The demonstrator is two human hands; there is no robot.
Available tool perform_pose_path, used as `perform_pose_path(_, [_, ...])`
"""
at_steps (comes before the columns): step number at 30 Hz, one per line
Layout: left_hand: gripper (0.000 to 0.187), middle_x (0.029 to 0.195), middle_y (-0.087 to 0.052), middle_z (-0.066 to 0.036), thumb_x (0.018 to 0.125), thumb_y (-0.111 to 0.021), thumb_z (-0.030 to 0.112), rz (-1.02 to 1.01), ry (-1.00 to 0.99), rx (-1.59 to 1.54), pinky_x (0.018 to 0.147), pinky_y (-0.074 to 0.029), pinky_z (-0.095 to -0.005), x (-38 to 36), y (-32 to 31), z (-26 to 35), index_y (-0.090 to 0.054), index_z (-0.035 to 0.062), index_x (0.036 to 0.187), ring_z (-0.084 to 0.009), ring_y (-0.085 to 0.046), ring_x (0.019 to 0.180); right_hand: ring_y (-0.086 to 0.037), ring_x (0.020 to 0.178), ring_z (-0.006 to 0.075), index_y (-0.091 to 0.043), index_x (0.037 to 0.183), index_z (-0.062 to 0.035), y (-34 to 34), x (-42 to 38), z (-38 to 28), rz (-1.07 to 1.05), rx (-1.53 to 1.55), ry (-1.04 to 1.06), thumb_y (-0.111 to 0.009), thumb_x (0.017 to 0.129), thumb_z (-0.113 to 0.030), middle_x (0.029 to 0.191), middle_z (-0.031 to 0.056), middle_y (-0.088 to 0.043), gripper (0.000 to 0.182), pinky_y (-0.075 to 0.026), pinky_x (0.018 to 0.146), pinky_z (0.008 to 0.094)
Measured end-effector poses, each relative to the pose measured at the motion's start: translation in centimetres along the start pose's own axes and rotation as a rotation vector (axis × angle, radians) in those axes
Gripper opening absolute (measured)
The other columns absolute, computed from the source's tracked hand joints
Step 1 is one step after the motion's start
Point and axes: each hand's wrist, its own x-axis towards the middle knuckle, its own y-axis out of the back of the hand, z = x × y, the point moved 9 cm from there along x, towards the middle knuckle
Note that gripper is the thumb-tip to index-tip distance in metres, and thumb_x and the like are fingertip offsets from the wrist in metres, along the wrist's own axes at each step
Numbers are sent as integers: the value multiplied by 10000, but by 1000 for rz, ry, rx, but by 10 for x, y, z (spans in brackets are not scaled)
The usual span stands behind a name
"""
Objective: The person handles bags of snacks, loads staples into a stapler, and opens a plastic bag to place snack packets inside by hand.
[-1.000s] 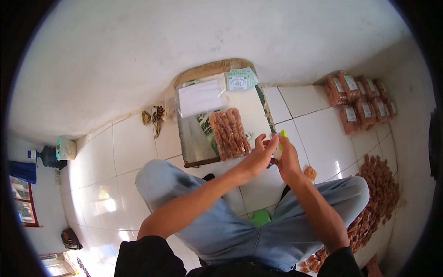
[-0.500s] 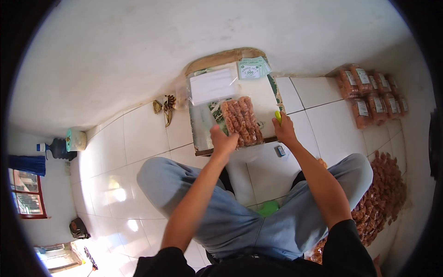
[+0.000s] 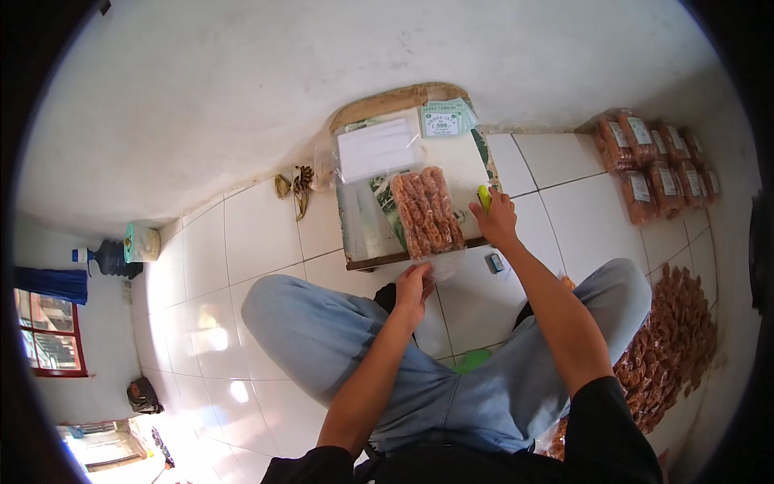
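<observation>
A clear plastic bag of reddish-brown snacks (image 3: pixel 427 211) lies on a low board-topped table (image 3: pixel 476 230), its open-looking end hanging over the near edge. My left hand (image 3: pixel 414 284) is closed on that plastic end, just below the snacks. At the table's right edge, my right hand (image 3: pixel 496 219) grips a yellow-green tool (image 3: pixel 484 196); its exact kind is too small to tell. Behind the bag lie a stack of white sheets in plastic (image 3: pixel 376 150) and green-and-white labels (image 3: pixel 442 121).
Filled, labelled bags (image 3: pixel 638 189) are stacked at the back right. A large pile of small snack packs (image 3: pixel 673 347) spreads along the right. A small blue-and-white box (image 3: pixel 494 263) and a green object (image 3: pixel 473 360) are on the tiled floor (image 3: pixel 266 226).
My left hand has moved down and slightly right, from beside the snacks to the bag's near end. My right hand still holds the yellow-green tool, a little lower. The view has shifted slightly.
</observation>
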Motion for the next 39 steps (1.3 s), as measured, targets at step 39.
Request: perform_pose_path(39, [219, 983, -596, -44, 862, -639, 170, 244, -458, 481, 702, -505, -342, -41, 32, 42, -577, 99, 1059, -199, -629, 853, -524, 939, 211, -673, 836, -180, 12, -126, -78, 31, 12, 838, -706, 730, -143, 908, -1, -533, 117, -360, 815, 403])
